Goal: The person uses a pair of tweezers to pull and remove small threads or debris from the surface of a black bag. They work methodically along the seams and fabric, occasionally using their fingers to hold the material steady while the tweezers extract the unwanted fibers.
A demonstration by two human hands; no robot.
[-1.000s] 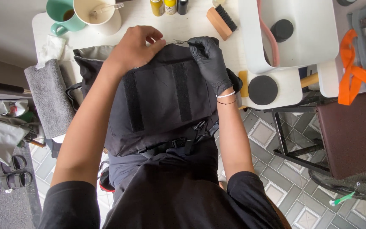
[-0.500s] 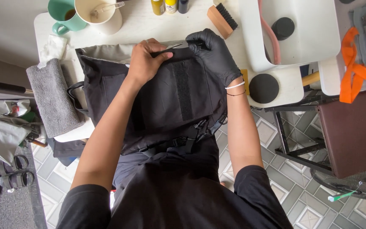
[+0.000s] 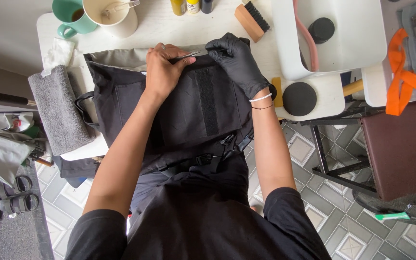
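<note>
While the bare left hand (image 3: 162, 72) pinches a thin metal tool (image 3: 186, 55), the black-gloved right hand (image 3: 237, 60), fingers clamped, grips the matte black fabric bag (image 3: 188, 110) at the white worktop's (image 3: 169, 29) near edge.

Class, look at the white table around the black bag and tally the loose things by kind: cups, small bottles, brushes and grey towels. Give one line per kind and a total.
Cups: 2, a green mug and a cream cup
Small bottles: 3, tops cut off by the frame
Brushes: 1, a wooden brush
Grey towels: 1
Total: 7
</note>
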